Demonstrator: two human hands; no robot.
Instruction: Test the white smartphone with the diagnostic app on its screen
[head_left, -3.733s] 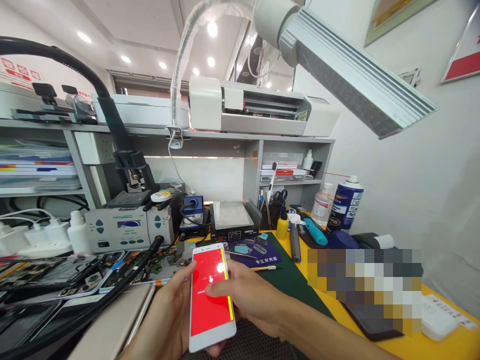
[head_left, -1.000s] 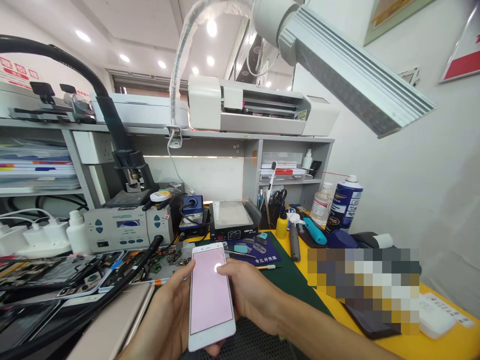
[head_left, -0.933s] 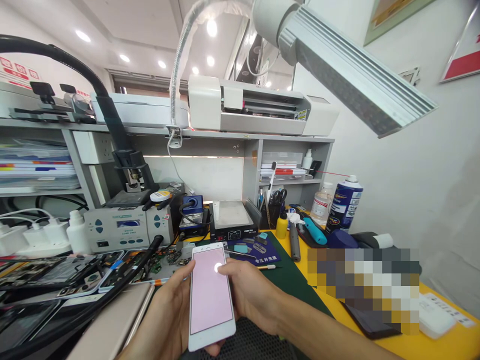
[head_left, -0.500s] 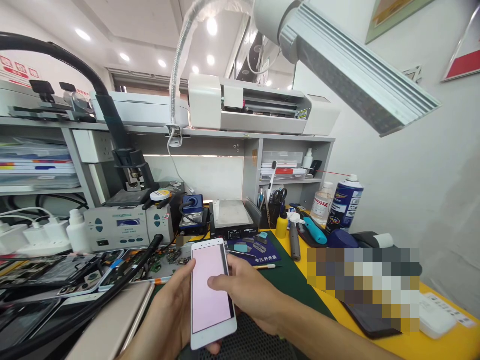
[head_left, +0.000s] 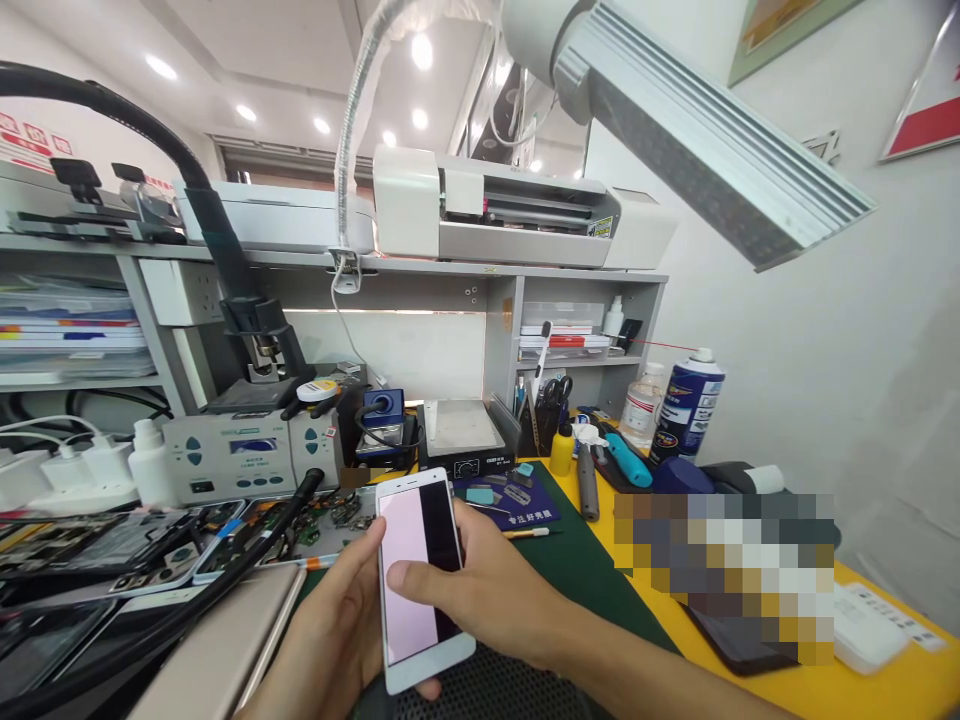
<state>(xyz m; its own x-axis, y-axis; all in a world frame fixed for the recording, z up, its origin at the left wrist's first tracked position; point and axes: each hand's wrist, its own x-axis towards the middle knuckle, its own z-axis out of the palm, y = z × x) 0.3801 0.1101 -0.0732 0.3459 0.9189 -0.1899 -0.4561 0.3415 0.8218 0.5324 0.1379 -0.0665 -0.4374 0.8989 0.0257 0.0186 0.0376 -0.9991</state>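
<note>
A white smartphone (head_left: 420,580) is held upright and slightly tilted at the lower middle of the head view. Its lit screen is pale pink on the left, with a black band along the right. My left hand (head_left: 337,610) is closed around the phone's left edge, thumb along the side and a fingertip showing under the bottom corner. From the right, my right hand (head_left: 502,590) grips the other edge. Its thumb lies across the screen near the left side, and its other fingers are hidden behind the phone.
Opened phones and circuit boards (head_left: 315,530) lie left, crossed by a black hose (head_left: 247,570). A soldering station (head_left: 247,455) and heating plate (head_left: 465,430) stand behind. Blades lie on a blue mat (head_left: 525,500). A spray can (head_left: 686,410) stands right; a lamp (head_left: 697,130) hangs overhead.
My right thumb has slid left across the screen. The black band on the phone's screen has widened leftward, narrowing the pink area. Both hands keep their hold.
</note>
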